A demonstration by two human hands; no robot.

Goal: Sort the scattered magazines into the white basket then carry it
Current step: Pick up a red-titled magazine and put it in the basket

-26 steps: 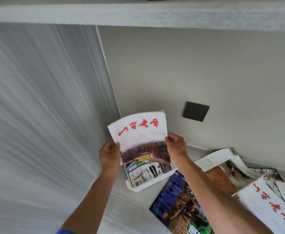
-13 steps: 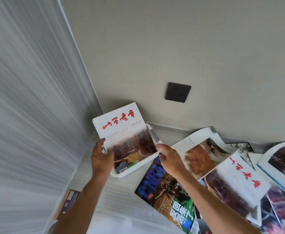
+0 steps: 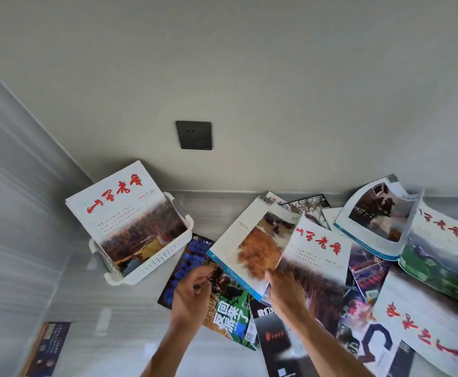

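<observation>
The white basket (image 3: 151, 261) sits on the grey surface near the left corner. A white magazine with red characters (image 3: 121, 210) stands tilted inside it, free of both hands. Several magazines lie scattered to the right. My left hand (image 3: 191, 295) hovers with loosely curled fingers over a blue and green magazine (image 3: 222, 308) and holds nothing. My right hand (image 3: 283, 291) grips the lower corner of a white magazine with a brown picture (image 3: 252, 246), whose blue-edged side is raised off the pile.
A black wall socket (image 3: 194, 135) is on the wall above the basket. A dark booklet (image 3: 45, 349) lies at the bottom left by the striped side panel (image 3: 10, 213). Overlapping magazines (image 3: 412, 268) cover the right side up to the wall.
Both hands let go of the red-character magazine, which now stands in the basket. They moved right and down to the pile, and my right hand took hold of the brown-picture magazine.
</observation>
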